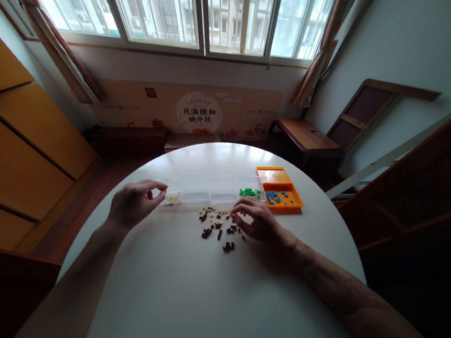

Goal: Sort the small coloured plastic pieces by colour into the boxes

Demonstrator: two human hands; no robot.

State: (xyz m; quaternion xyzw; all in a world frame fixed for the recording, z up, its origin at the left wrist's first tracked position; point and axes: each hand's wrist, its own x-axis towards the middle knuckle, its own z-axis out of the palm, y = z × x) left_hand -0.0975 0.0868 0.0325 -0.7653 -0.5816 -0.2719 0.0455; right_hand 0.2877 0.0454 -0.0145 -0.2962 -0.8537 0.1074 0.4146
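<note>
I am pinching my left hand (pixel 136 200) over the clear tray's (pixel 211 189) end cell, whether on a piece I cannot tell. My right hand (pixel 255 219) is resting half-curled, empty, fingertips sorting loose bricks (pixel 220 226) on the worktop (pixel 199 293).

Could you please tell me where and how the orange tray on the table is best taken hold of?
Probably grip the orange tray by its raised rim at the bare far-right corner, coming from the right. The clear organizer abuts its left side, and blue pieces lie inside.
</note>
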